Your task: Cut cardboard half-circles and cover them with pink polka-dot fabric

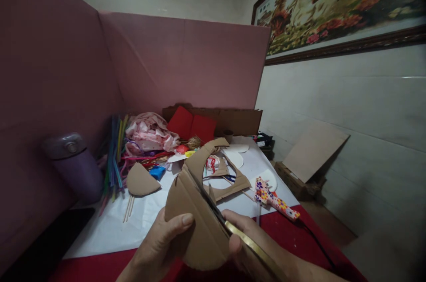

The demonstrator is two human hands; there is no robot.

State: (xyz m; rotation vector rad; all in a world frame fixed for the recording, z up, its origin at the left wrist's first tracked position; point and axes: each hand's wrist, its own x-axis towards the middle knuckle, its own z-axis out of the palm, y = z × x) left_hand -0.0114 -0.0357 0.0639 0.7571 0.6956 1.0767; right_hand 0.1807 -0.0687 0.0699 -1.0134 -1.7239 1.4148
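Observation:
My left hand (166, 237) grips a rounded piece of brown cardboard (196, 224) by its left side, thumb on the near face. In my right hand (248, 237) is a pair of scissors with gold-coloured handles (249, 243). Their dark blades lie along the cardboard's right edge, pointing away from me; how far they are apart is hard to make out. Just beyond lies a cardboard sheet with a big round hole (224, 193), partly covered by the held piece. Left of it rests a cardboard half-disc (141, 180) near some thin wooden sticks (128, 209).
A floral glue gun (274, 200) with a black cord lies at the right. On the left stand a purple bottle (76, 166) and coloured pipe cleaners (116, 153). Pink cloth (151, 131) and red card (193, 124) sit at the back, before a pink partition (186, 60).

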